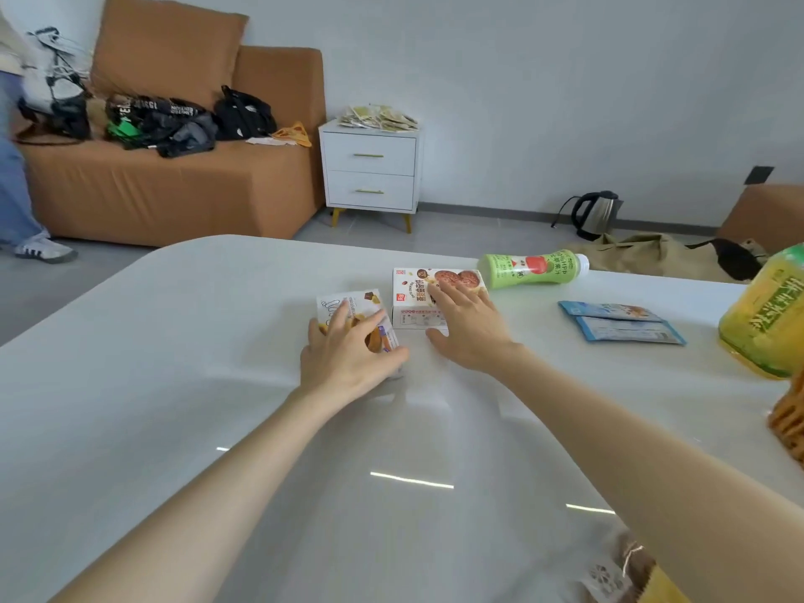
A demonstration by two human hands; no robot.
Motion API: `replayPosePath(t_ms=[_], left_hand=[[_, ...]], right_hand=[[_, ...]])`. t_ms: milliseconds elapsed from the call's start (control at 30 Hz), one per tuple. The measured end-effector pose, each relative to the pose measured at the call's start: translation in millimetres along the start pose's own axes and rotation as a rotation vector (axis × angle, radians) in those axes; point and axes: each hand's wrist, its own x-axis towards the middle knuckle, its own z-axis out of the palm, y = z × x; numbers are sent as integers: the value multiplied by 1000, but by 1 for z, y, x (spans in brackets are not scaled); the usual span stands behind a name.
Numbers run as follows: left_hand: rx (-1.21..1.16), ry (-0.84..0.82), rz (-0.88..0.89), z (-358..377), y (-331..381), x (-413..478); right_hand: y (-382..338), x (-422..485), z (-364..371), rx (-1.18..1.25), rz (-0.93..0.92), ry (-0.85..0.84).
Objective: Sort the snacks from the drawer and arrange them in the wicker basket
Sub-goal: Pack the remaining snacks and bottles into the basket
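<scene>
On the white table, my left hand grips a small white snack box from above, fingers spread over it and thumb at its near right corner. Beside it, my right hand rests with straight fingers on top of a white cookie box, thumb at its front face. A green drink bottle lies on its side behind the cookie box. Two blue snack packets lie to the right. The wicker basket shows only at the right edge, below a large yellow-green bottle.
A patterned snack bag lies at the bottom right. Beyond the table are an orange sofa with bags, a white two-drawer nightstand topped with packets, a kettle on the floor, and a person's leg at the left edge.
</scene>
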Motion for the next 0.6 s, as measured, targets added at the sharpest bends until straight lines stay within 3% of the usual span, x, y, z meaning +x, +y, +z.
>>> replayPosePath(t_ms=[267,600], left_hand=[[14,-3,-62,-12,-12,-35],[-53,-55,-114,-28,-34,-167]], right_hand=[[-19,-50,-32,33,-42,-4],[-82,-188,-70,-36,-94,-77]])
